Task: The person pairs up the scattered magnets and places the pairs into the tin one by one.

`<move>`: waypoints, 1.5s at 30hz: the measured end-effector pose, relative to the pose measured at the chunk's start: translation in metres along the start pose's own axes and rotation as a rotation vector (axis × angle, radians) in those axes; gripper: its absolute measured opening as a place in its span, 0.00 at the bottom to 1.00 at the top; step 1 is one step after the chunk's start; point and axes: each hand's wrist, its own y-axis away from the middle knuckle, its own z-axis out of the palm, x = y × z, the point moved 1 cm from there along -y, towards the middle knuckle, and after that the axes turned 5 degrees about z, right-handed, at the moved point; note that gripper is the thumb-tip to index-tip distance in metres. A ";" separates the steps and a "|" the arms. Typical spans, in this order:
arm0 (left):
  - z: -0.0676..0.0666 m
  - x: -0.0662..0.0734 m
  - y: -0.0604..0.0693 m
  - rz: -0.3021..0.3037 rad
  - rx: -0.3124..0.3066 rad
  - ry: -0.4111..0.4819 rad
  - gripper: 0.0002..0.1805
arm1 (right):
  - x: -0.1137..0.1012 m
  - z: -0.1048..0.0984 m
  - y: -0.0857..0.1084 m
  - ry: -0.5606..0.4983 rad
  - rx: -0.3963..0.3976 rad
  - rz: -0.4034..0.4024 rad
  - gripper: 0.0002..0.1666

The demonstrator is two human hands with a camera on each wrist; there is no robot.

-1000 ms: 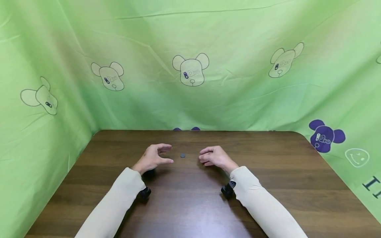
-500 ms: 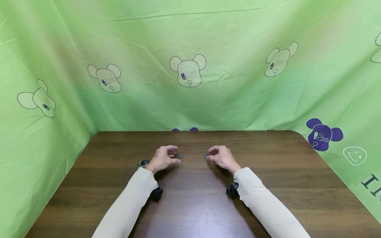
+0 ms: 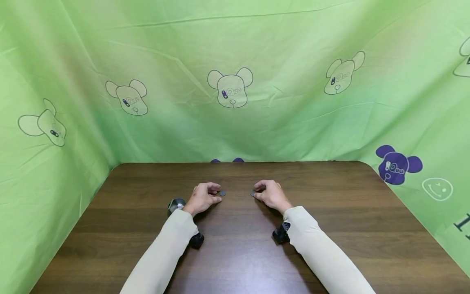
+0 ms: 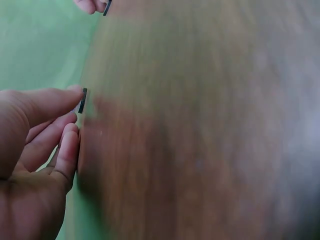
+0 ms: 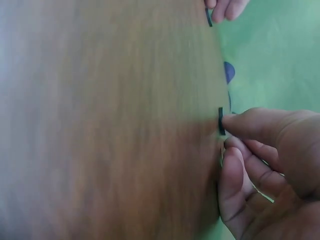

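Two small dark round discs lie flat on the wooden tabletop. My left hand (image 3: pixel 203 197) is at the left disc (image 3: pixel 222 193), thumb and fingers curved and spread on either side of it. In the left wrist view, the thumb tip overlaps that disc (image 4: pixel 83 101), so contact is uncertain. My right hand (image 3: pixel 271 193) is at the right disc (image 3: pixel 252 193), which shows just past the thumb and index tips. In the right wrist view, the thumb tip meets the edge of this disc (image 5: pixel 221 121). Neither disc is plainly pinched.
A brown wooden table (image 3: pixel 235 253) spans the lower view, its far corners rounded. Behind it hangs a green cloth (image 3: pixel 169 134) printed with bear heads. Black devices are strapped at the left wrist (image 3: pixel 196 241) and right wrist (image 3: pixel 281 233).
The left hand has moved right, up to the left disc. The right hand drew back rightward, exposing the right disc, then edged toward it. Both discs seem unmoved since the middle frame.
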 end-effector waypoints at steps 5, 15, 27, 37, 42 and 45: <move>0.003 0.000 0.000 0.010 0.008 -0.030 0.16 | -0.005 0.007 0.002 -0.010 0.017 -0.020 0.10; 0.011 0.000 0.002 0.053 -0.002 -0.031 0.12 | -0.015 0.025 0.004 -0.030 -0.002 -0.031 0.08; 0.017 0.001 0.001 0.083 -0.023 -0.039 0.11 | -0.021 0.033 0.003 -0.033 0.014 -0.057 0.07; 0.020 0.003 0.001 0.107 -0.033 -0.047 0.10 | -0.027 0.036 0.004 -0.028 -0.005 -0.041 0.07; 0.020 0.003 0.001 0.115 -0.029 -0.040 0.10 | -0.029 0.037 0.004 -0.019 -0.012 -0.049 0.08; 0.020 0.003 0.001 0.124 -0.029 -0.044 0.10 | -0.030 0.038 0.004 -0.015 -0.015 -0.048 0.08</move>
